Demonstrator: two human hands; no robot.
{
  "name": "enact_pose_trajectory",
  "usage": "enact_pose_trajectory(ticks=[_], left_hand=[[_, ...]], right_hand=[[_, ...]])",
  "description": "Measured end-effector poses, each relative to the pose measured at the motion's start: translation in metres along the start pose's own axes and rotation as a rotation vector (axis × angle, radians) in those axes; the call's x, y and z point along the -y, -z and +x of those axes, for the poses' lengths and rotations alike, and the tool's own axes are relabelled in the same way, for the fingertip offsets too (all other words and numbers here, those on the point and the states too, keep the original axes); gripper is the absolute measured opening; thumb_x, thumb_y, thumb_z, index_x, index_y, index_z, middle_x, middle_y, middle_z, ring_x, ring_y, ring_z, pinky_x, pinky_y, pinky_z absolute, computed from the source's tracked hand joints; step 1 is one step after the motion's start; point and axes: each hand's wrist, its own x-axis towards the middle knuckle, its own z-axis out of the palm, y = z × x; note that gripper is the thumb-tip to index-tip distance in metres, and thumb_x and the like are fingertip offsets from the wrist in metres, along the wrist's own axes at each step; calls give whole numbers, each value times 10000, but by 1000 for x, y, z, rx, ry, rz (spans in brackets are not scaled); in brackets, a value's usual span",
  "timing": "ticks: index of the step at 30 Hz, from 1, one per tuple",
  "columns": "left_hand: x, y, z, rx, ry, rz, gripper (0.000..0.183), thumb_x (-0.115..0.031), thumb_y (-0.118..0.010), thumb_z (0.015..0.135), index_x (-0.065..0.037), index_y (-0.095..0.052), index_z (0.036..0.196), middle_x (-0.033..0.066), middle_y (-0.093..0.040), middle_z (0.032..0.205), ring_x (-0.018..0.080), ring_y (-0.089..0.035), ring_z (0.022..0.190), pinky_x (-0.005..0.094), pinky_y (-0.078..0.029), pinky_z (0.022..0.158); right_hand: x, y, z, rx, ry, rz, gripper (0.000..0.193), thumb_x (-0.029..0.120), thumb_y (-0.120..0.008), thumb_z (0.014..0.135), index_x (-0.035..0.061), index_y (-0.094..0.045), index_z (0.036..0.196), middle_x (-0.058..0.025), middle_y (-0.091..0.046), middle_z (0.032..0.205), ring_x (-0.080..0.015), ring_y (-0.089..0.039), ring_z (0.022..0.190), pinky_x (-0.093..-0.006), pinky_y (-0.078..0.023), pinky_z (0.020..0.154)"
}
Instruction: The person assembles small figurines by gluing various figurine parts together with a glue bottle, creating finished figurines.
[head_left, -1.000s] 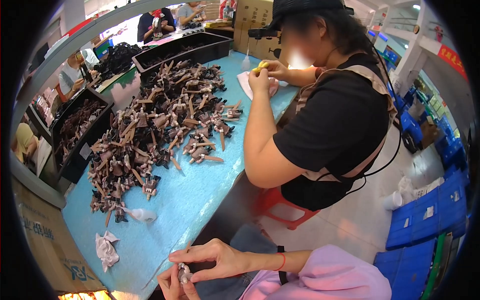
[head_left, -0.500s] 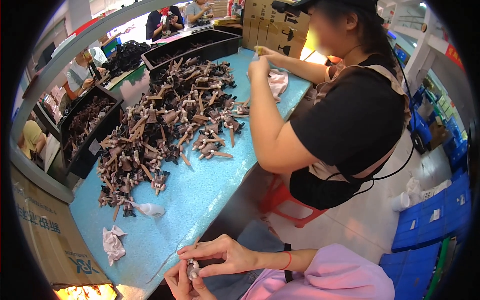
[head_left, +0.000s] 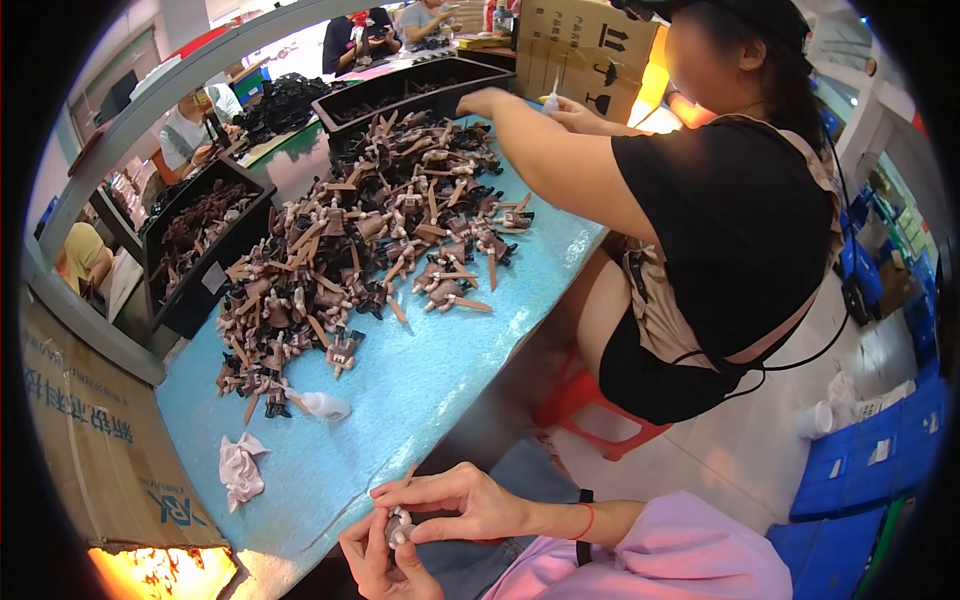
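Near the lower edge, both hands hold one small toy figure (head_left: 399,529) just in front of the table edge. My left hand (head_left: 374,558) grips it from below and the left, fingers curled round it. Across its top lies my right hand (head_left: 462,506), thumb and fingers pinching it. A thin brown piece sticks up past the right fingertips. Fingers cover much of the figure. On the blue tabletop (head_left: 390,430) beyond lie a white squeeze bottle (head_left: 325,405) with a thin nozzle and a crumpled pale pink cloth (head_left: 240,470).
A big heap of similar figures (head_left: 340,240) covers the table's far left. Black bins (head_left: 420,92) stand behind it. A co-worker (head_left: 730,220) sits at the right on a red stool (head_left: 590,420), holding a bottle. A cardboard box (head_left: 90,430) borders the left; blue crates (head_left: 870,450) stand right.
The view has shifted, so the table appears further right. The co-worker's one arm now stretches toward the heap's far end. My hands keep hold of the figure, almost unchanged.
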Motion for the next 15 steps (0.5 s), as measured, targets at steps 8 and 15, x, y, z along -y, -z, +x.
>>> enact_pose_trajectory(ticks=[8,15], left_hand=[[-2,-1,-3,-20,-18,17,218,-81,-526,889,63,-596,1038,137,-536,978,204,-599,827,270,-497,719],[3,4,-8,-18,24,41,232,-95,-530,890,55,-592,1056,137,-534,981,218,-605,868,272,-498,725]], right_hand=[[6,-3,-4,-17,-48,-26,450,38,-656,777,-5,-518,1203,-126,-544,1205,-158,-514,1091,-287,-425,923],[-2,-7,-7,10,-51,-2,461,-11,-638,776,-2,-501,1216,-162,-479,1271,-205,-515,1106,-308,-443,927]])
